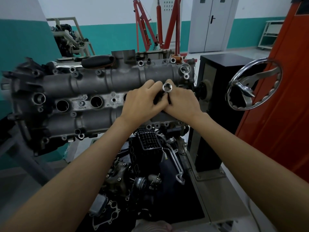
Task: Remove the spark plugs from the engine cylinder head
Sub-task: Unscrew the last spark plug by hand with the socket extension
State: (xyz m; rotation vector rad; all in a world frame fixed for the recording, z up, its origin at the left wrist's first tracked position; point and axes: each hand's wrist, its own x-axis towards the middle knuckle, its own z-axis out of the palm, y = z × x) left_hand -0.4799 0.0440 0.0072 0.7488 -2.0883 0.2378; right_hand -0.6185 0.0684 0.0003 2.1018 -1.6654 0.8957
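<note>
In the head view, both hands meet over the right end of the engine cylinder head, which sits on a stand. The left hand and right hand have fingers curled around a dark tool topped by a shiny spark plug socket, its open end facing up. Empty plug wells show to the left. A chrome handwheel stands at right.

Single head view, looking forward-down, close over cylinder head.
</note>
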